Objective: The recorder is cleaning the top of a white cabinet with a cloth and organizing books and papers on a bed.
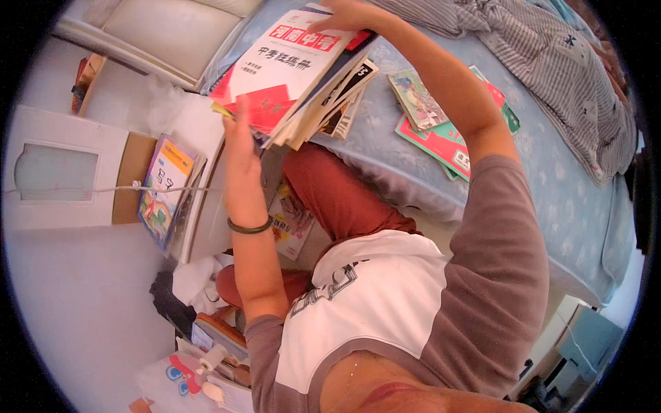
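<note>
A thick stack of books and workbooks [289, 67] stands tilted at the edge of the bed, with a white and red workbook facing up. My right hand [346, 18] holds its far end, fingers spread over the cover. At the near left corner, my left hand [241, 139], with a dark bracelet at its wrist, grips the stack's edge; its other fingers are partly hidden. Several more books [351, 98] lie under or beside the stack's right side. On the bed, under my right forearm, an illustrated book [417, 100] lies over red and green books [439, 149].
A blue patterned bed [537, 206] with a striped cloth [542, 77] is at the right. Books [168, 191] lean on a white cabinet [206, 227] at the left, crossed by a thin cable [111, 189]. Another book [292, 222] lies by my legs, near white cloth [193, 279].
</note>
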Motion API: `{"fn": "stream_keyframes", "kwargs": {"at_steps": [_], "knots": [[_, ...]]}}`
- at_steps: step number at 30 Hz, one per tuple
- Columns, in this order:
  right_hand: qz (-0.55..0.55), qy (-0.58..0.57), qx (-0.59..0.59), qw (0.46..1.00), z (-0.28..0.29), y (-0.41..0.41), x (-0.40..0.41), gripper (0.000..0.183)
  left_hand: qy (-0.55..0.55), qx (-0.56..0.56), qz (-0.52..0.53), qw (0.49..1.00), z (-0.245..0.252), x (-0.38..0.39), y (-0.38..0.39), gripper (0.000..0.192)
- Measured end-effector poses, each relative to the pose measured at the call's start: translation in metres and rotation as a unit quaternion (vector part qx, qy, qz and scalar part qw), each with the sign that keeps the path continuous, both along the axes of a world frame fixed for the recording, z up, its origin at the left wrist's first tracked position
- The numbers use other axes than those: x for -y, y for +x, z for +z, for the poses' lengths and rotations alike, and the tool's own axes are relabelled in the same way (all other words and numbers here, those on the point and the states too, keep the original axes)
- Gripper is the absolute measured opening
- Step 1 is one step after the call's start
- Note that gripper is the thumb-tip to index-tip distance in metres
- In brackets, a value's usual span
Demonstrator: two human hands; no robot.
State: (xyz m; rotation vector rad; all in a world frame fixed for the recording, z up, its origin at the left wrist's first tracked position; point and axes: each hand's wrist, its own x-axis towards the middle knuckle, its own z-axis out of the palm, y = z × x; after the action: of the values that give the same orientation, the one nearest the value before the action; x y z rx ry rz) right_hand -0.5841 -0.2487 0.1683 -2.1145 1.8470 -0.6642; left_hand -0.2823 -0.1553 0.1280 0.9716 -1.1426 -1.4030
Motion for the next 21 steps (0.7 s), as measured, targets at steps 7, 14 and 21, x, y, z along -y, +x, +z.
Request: {"fn": "stream_keyframes", "kwargs": {"at_steps": [7,14,21], "knots": [[-0.044,0.074,-0.071,0.994,-0.028,-0.015,0.016,0.082,0.026,-0.069,-0.018,0.997,-0.030,0.002,0.002,0.057],[0.007,0.123,-0.047,0.991,-0.010,-0.008,0.001,0.094,0.143,-0.177,-0.045,0.973,-0.018,0.001,0.008,0.055],[-0.020,-0.042,-0.002,0.999,-0.048,-0.027,0.015,0.123,0.092,-0.053,-0.011,0.994,-0.035,0.009,0.005,0.062]]}}
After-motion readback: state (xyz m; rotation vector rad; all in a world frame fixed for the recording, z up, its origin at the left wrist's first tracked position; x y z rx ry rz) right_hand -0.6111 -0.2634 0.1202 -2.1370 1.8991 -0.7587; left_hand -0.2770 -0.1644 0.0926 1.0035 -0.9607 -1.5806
